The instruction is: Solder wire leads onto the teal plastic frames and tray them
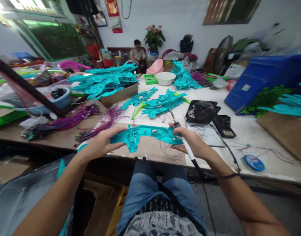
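Note:
A long teal plastic shell (145, 135) is held level just above the table's front edge. My left hand (102, 144) grips its left end, fingers closed round it. My right hand (191, 142) pinches its right end and also holds a soldering iron (181, 134), whose metal tip points up and away from me. The iron's black cord runs back under my right wrist. A small dark part sits in the middle of the shell.
More teal shells (162, 103) lie heaped mid-table and in a cardboard box (121, 95). Bundles of purple wires (101, 123) lie at left. A black fan (201, 112), black iron stand (224, 126) and blue solder reel (253, 163) lie at right. A person sits far back.

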Demonstrator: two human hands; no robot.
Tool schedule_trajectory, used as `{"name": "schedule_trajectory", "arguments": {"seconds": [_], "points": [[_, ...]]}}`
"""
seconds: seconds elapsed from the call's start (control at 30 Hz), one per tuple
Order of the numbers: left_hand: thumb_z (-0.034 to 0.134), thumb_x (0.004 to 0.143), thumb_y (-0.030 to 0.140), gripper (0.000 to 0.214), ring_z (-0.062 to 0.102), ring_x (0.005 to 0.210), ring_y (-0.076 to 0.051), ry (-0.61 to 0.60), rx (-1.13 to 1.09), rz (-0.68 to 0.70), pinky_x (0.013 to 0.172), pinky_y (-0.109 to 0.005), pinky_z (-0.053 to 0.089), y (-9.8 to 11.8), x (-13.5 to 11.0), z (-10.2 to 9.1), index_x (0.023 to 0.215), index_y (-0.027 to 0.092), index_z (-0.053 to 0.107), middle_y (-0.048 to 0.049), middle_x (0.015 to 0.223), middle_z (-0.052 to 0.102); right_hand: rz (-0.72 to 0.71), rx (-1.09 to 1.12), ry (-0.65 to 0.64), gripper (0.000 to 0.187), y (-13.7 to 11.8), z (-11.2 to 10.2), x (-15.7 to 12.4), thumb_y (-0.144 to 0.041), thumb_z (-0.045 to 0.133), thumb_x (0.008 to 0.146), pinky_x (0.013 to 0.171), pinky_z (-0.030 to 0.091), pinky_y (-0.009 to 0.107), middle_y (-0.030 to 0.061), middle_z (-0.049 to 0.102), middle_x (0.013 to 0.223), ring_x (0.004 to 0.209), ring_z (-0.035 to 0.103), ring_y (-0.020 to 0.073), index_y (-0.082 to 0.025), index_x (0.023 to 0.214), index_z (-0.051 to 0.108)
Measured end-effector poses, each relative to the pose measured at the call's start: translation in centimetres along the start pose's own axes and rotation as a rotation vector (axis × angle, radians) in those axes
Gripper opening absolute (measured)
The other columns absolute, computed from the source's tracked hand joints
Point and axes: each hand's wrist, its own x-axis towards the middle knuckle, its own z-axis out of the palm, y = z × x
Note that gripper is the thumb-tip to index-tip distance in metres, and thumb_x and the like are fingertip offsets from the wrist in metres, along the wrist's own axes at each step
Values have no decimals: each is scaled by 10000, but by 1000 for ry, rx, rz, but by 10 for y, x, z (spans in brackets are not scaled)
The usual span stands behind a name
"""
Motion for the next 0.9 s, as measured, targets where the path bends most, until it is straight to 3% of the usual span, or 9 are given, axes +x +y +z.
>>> {"name": "schedule_trajectory", "arguments": {"seconds": [0.1, 0.17, 0.3, 0.37, 0.5, 0.6, 0.73, 0.8, 0.9], "points": [[629, 815, 524, 515, 651, 1056, -276, 10, 26, 87, 940, -376, 517, 3, 28, 3, 1257, 258, 622, -67, 1188, 691, 32, -2, 85, 338, 2, -4, -6, -327, 710, 838, 787, 570, 319, 130, 590, 1339, 974, 689, 201, -241, 1079, 489], [604, 832, 508, 477, 629, 1087, -290, 112, 75, 128, 965, -419, 499, 11, 48, 8, 1223, 237, 637, -90, 1170, 683, 52, -46, 194, 334, 7, -6, -11, -325, 709, 835, 787, 568, 314, 132, 588, 1340, 987, 686, 202, -240, 1066, 484], [632, 831, 422, 364, 558, 1168, -298, 652, 72, 63, 1041, -464, 428, 43, 77, 31, 1113, 194, 669, -127, 1161, 643, 171, -125, 459, 383, 17, -9, -21, -358, 743, 801, 775, 568, 310, 123, 613, 1313, 1015, 690, 223, -251, 1053, 475], [638, 833, 427, 342, 574, 1133, -282, 761, -142, -34, 1010, -443, 449, 64, 88, 51, 1057, 171, 675, -126, 1119, 652, 241, -146, 591, 398, 22, -11, -25, -394, 747, 790, 707, 572, 297, 122, 622, 1302, 901, 714, 208, -253, 1040, 472], [652, 811, 507, 468, 630, 1056, -259, 318, -901, -232, 918, -394, 496, 118, 117, 101, 1107, 145, 645, -140, 1139, 673, 338, -190, 776, 433, 29, -12, -24, -446, 763, 762, 662, 575, 302, 131, 629, 1295, 826, 721, 207, -247, 1016, 474], [724, 760, 446, 509, 622, 1090, -249, 106, -1348, -201, 931, -361, 486, 166, 147, 139, 1154, 150, 597, -140, 1175, 664, 361, -213, 838, 422, 35, -7, -19, -464, 742, 777, 714, 587, 329, 149, 623, 1303, 935, 719, 237, -242, 1016, 476], [722, 722, 260, 378, 653, 885, -183, 192, -1552, -193, 827, -296, 510, 205, 182, 177, 1044, 168, 546, -56, 930, 688, 362, -225, 903, 400, 47, -2, -18, -440, 722, 800, 797, 592, 368, 177, 587, 1346, 1113, 668, 277, -238, 1036, 469], [658, 711, 176, 287, 636, 779, -146, 254, -1477, -232, 742, -254, 517, 204, 195, 184, 974, 171, 541, -21, 850, 667, 372, -166, 894, 394, 54, -4, -25, -417, 726, 804, 801, 593, 364, 183, 577, 1357, 1121, 666, 275, -238, 1037, 464], [577, 717, 165, 211, 595, 636, -116, 200, -1284, -243, 613, -230, 526, 181, 214, 175, 927, 162, 567, -3, 786, 646, 379, -73, 913, 313, 65, -13, -46, -358, 693, 845, 815, 592, 358, 176, 598, 1332, 1069, 690, 245, -230, 1029, 475]]}}
